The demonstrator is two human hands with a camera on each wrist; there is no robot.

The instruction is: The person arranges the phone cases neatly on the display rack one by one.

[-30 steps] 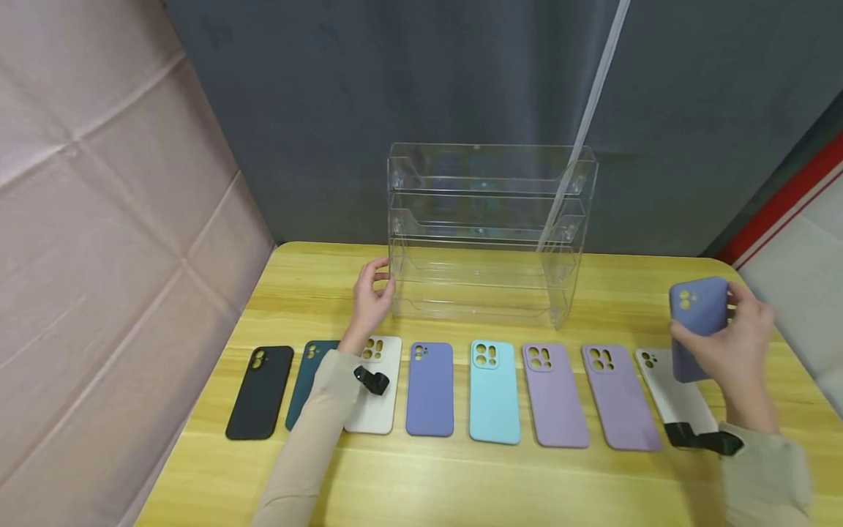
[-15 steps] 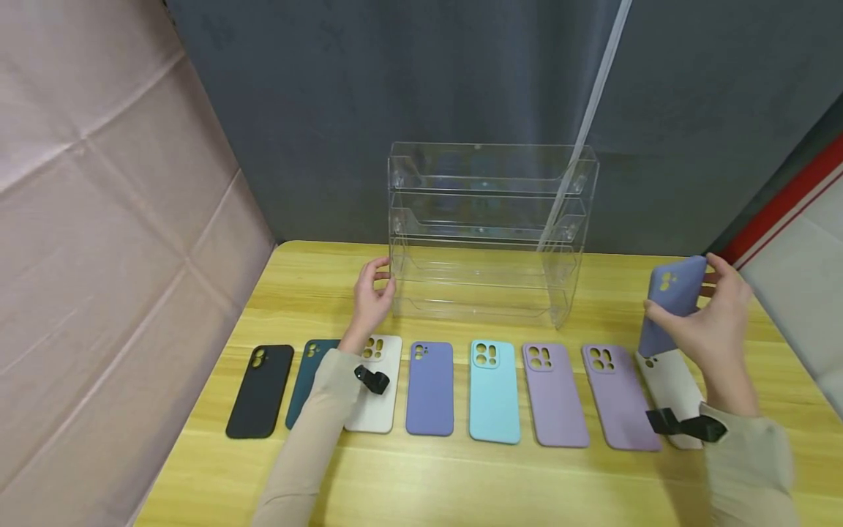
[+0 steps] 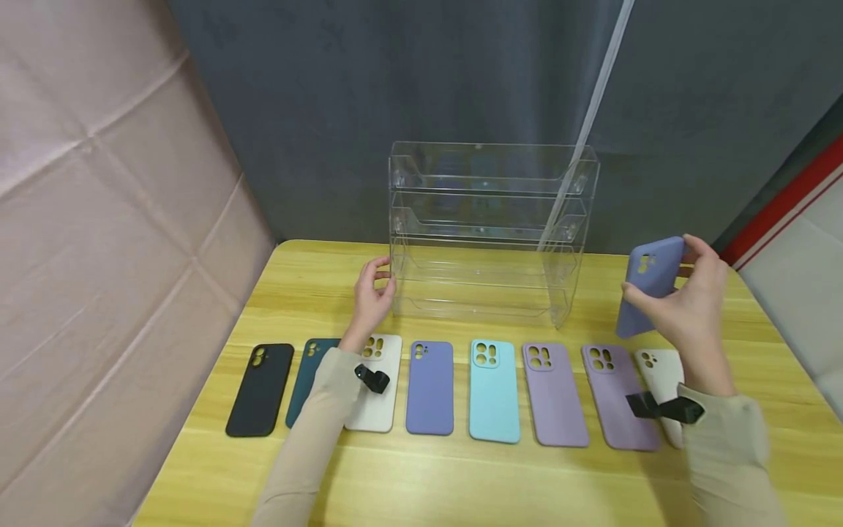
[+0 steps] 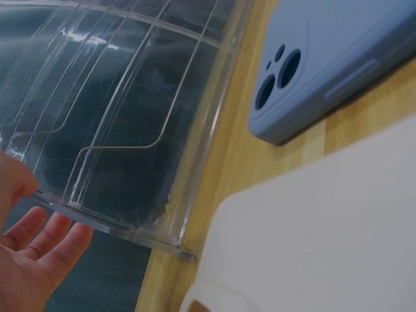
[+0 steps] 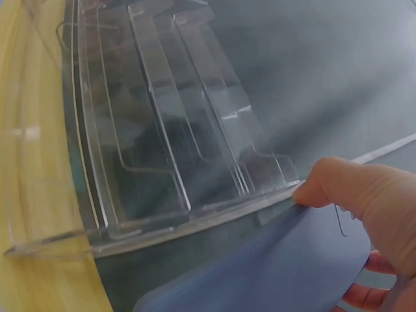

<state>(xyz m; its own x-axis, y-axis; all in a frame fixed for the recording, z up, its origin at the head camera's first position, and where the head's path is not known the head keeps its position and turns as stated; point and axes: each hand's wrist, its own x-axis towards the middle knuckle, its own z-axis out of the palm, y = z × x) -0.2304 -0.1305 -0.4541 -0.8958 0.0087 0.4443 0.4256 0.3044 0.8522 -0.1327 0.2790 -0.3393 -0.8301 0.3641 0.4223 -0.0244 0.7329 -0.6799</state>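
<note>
2 hands at work about a clear tiered rack (image 3: 484,233). the right hand (image 3: 694,307) grasps a blue-violet phone case (image 3: 658,272) between thumb and fingers; the case is tilted, raised above the wooden table (image 3: 454,479), to the right of the rack and apart from it. compared with 1 second earlier, the case has travelled leftward and farther back, nearer the rack, and its face has turned more edge-on; the right sleeve (image 3: 731,446) has followed and, with the wrist, now hides more of the small white case (image 3: 665,375). the left hand (image 3: 372,301) has stayed where it was, its fingers loosely bent at the rack's left wall; whether they pinch the wall or merely touch it, i cannot tell. the rack has not shifted. nearest me, the row of 8 cases is unchanged, lying flat, left to right: black case (image 3: 260,391), dark green case (image 3: 312,359), large white case (image 3: 385,411), 2nd blue-violet case (image 3: 430,391), turquoise case (image 3: 495,402), 2 lilac cases (image 3: 560,406), small white case
</note>
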